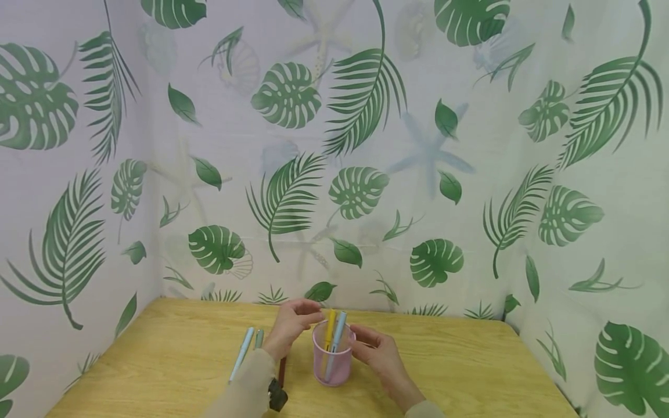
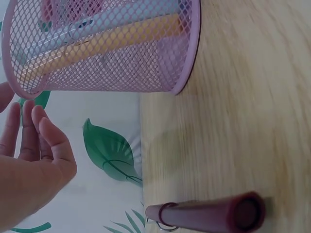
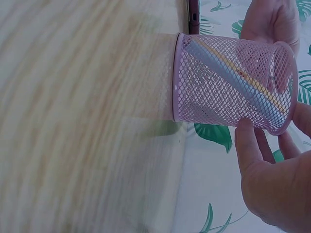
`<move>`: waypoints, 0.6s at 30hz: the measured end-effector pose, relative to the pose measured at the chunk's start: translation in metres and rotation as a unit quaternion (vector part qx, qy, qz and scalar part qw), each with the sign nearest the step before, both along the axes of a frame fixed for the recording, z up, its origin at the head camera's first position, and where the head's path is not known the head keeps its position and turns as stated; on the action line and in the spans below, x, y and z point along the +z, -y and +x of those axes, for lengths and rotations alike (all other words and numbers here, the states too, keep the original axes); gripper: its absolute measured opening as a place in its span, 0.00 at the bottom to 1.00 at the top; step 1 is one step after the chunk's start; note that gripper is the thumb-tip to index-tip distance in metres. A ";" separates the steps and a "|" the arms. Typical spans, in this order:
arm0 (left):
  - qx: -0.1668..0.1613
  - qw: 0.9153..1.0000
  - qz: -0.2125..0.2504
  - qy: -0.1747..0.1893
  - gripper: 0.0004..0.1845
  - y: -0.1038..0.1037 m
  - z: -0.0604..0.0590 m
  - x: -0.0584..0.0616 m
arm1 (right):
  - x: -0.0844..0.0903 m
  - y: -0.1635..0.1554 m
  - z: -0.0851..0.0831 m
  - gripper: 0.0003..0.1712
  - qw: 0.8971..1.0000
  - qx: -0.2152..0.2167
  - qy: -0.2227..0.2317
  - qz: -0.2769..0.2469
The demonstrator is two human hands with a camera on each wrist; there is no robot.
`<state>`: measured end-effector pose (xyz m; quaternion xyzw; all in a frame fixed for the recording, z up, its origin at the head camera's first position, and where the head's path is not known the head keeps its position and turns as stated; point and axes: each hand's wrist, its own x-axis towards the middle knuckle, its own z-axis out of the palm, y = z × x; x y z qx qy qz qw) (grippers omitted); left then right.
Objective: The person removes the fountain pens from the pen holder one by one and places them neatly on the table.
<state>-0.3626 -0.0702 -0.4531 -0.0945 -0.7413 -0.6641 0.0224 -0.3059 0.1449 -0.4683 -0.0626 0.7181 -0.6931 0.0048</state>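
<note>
A pink mesh pen cup [image 1: 333, 364] stands upright on the table, with a yellow pen [image 1: 330, 325] and a light blue pen [image 1: 338, 332] leaning inside it. My left hand [image 1: 294, 326] is raised at the cup's left, its relaxed fingers close by the rim in the left wrist view. On the other side, my right hand [image 1: 382, 359] has its thumb and fingertips at the cup's upper side and rim, fingers loosely extended. Below the left hand lies a maroon pen [image 2: 204, 216], partly covered by the left arm in the head view.
Left of the left arm, a pale blue pen [image 1: 241, 354] and a grey-green pen [image 1: 258, 338] lie on the wooden table [image 1: 470, 371]. A leaf-patterned curtain [image 1: 366, 232] hangs behind the table and along both sides. A dark wrist device [image 1: 277, 395] sits on the left sleeve.
</note>
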 end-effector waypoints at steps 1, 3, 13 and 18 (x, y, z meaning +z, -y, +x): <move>-0.001 1.000 -0.004 -0.003 0.16 -0.001 -0.001 0.000 | 0.000 0.000 0.000 0.28 1.000 0.001 -0.001 0.000; -0.004 1.000 -0.009 -0.006 0.16 -0.002 -0.001 -0.001 | 0.000 0.000 0.000 0.28 1.000 0.002 0.000 0.002; -0.040 0.999 0.006 -0.021 0.20 -0.008 -0.002 -0.004 | -0.001 0.004 0.000 0.28 1.000 -0.003 0.008 0.001; -0.037 0.999 0.005 -0.029 0.19 -0.015 -0.001 -0.004 | 0.001 0.004 0.002 0.27 1.000 -0.006 0.001 -0.002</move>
